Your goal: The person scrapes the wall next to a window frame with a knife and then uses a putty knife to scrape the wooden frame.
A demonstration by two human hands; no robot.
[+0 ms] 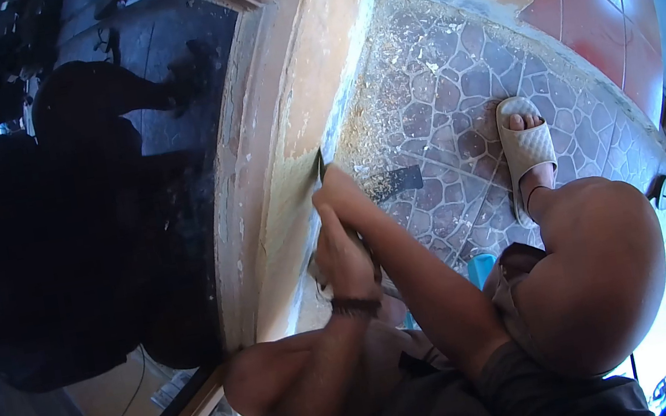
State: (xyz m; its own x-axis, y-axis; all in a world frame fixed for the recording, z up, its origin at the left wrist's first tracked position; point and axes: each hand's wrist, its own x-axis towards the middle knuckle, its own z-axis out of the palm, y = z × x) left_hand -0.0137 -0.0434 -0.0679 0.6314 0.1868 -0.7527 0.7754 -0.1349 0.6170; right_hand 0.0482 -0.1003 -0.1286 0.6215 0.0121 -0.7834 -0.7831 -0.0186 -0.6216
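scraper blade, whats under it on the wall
The scraper lies against the tan wall, where the paint looks rough. Both hands, right hand and left hand, hide its handle and the wall beneath them.

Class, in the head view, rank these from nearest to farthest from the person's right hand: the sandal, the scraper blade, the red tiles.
1. Scraper blade: at the right hand, against the door frame.
2. Sandal: to the right, on the patterned floor.
3. Red tiles: upper right corner.

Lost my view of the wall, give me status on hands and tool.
Both hands closed on scraper: right hand forward, left hand behind. Scraper blade against the wall edge. Debris on floor; sandaled foot nearby, clear.
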